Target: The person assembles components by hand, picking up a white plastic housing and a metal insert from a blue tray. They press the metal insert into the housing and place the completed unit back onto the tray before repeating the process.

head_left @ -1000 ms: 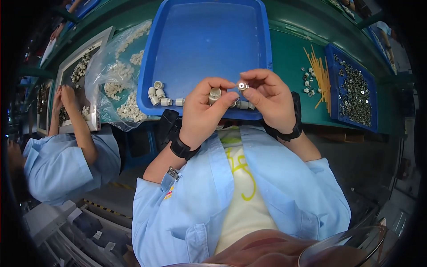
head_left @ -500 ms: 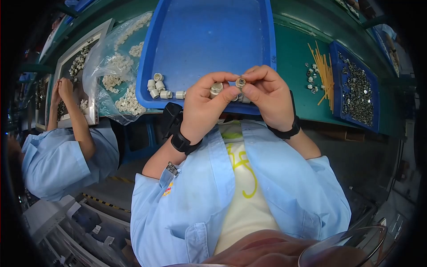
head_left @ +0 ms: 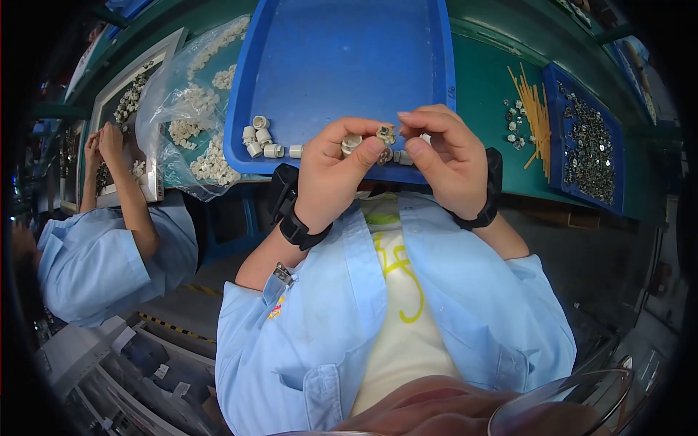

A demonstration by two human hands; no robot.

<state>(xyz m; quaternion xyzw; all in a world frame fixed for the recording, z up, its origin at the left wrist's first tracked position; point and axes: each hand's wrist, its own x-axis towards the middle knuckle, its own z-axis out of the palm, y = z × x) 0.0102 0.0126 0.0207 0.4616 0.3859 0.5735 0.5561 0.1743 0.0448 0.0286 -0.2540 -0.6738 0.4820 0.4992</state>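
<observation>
Between the thumb and forefinger of my left hand (head_left: 331, 163) is a small cream-coloured part with a dark, metallic centre (head_left: 385, 135). A white ringed cylinder (head_left: 351, 144) shows inside the same hand's curled fingers. Just to the right is my right hand (head_left: 452, 160), its thumb and forefinger apart and not touching the small part. A small white piece (head_left: 425, 137) shows beside the right thumb; whether the hand holds it I cannot tell. Below the left fingertips a round metal piece (head_left: 384, 156) is partly hidden. Both hands are over the near edge of a blue tray (head_left: 342, 58).
White cylinders (head_left: 260, 136) lie in the tray's near left corner. To the left are a plastic bag (head_left: 163, 116) of white parts and a co-worker's hands (head_left: 107, 142). On the right lie thin wooden sticks (head_left: 534, 120) and a blue bin (head_left: 616, 192) of metal parts.
My right hand has let go of the small part and drawn off to the right, its thumb and forefinger spreading. The part stays in my left fingers, now slightly farther left.
</observation>
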